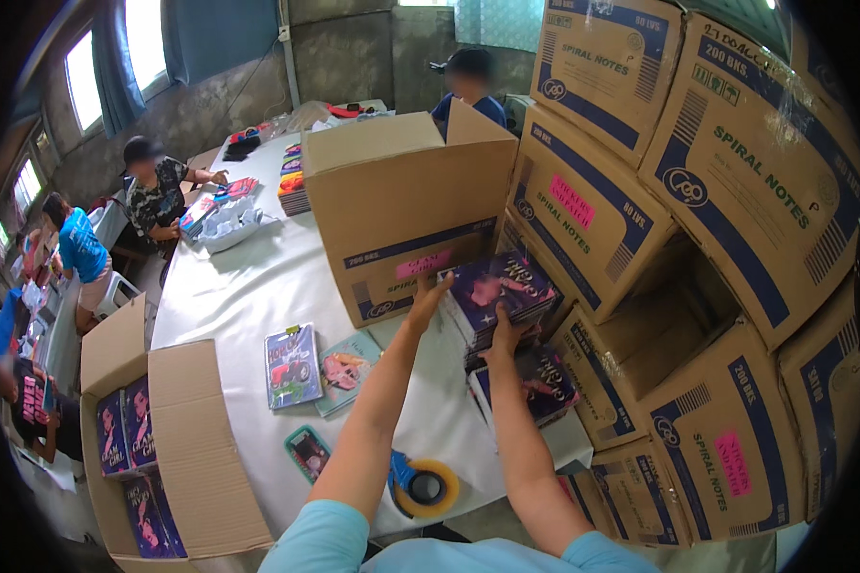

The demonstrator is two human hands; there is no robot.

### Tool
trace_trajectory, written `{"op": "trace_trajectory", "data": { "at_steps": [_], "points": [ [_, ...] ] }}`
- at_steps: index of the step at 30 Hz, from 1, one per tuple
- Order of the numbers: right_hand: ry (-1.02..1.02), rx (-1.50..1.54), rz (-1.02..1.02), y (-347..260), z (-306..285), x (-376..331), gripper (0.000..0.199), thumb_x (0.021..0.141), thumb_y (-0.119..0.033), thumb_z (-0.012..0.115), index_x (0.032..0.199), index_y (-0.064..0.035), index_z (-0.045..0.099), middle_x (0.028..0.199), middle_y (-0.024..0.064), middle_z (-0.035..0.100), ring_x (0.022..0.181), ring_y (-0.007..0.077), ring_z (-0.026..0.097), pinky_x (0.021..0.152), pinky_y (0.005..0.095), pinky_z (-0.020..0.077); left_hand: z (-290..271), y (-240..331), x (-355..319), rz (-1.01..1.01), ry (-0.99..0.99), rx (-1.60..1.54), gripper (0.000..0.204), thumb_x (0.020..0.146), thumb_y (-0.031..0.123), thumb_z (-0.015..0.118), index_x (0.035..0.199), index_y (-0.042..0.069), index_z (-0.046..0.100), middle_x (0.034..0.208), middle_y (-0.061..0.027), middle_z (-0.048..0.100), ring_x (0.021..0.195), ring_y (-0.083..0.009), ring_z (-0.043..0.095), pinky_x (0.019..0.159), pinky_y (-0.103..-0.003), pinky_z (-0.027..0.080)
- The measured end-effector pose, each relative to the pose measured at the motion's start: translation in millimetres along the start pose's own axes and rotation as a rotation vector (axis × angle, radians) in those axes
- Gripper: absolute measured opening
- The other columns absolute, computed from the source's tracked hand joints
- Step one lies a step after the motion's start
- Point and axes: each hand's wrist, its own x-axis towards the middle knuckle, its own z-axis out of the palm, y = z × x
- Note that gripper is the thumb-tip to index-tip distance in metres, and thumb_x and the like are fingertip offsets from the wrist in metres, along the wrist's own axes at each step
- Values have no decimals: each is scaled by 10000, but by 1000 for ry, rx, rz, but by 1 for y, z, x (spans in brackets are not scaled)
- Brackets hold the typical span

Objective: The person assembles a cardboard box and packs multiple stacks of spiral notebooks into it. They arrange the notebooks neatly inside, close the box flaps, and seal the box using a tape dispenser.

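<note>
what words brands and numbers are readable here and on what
I won't copy wording; here's where print stands:
Held purple books: large title lettering
Boxed purple books: light titles
Tall open carton: dark blue print, pink label
Stacked cartons at right: blue and green print, some pink labels
Far shirt: lettering too blurred

At the centre, the dark purple, flat paper notebooks [502,291] had pink pictures. At the right, the big brown cardboard boxes [750,181] had blue bands and stripes. At the bottom, the round tape [448,483] was yellow and the cloth sleeves [320,533] light blue.
</note>
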Motion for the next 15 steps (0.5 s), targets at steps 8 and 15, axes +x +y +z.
{"op": "trace_trajectory", "data": {
  "at_steps": [8, 15],
  "points": [
    [-491, 545, -11, 8, -34, 26, 794, 849, -292, 683, 1484, -142, 231, 1420, 120, 401, 1291, 321, 406, 1024, 571, 367, 21, -15, -17, 119, -66, 230, 787, 738, 402, 761, 1349, 49, 412, 1294, -161, 452, 1283, -305, 340, 1028, -401, 327],
    [-710, 534, -87, 26, -106, -52, 654, 911, -442, 525, 1388, -16, 388, 1359, 139, 488, 1180, 292, 540, 1006, 426, 440, 38, 152, -186, 209, -124, 295, 1073, 676, 532, 777, 1470, 75, 219, 1315, -226, 390, 1204, -387, 424, 1022, -473, 346]
  ]
}}
